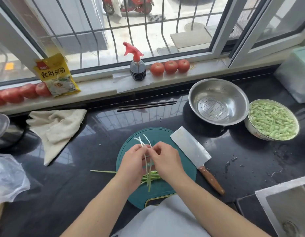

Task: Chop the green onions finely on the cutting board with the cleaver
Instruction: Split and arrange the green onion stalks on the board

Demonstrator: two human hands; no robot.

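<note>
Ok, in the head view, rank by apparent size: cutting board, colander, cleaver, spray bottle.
1. cutting board
2. colander
3. cleaver
4. spray bottle
The board lies nearer the camera than the colander, so that ordering is unsure.

The onions [147,161] run from white at the far ends to green at the near ends, over a teal board [179,178], beside a cleaver [189,147] with a silver blade and a reddish-brown wooden handle. The counter [90,151] is glossy black, the cloth [57,129] off-white, the chopsticks [146,105] dark, the colander [216,101] shiny steel with a dotted pattern of holes in its base, and the bowl [254,132] white, holding pale green pieces. On the pale sill are red tomatoes [170,67], a yellow packet [57,76] with a red patch and dark characters, and a bottle [137,69] of dark liquid with a red sprayer.
</note>
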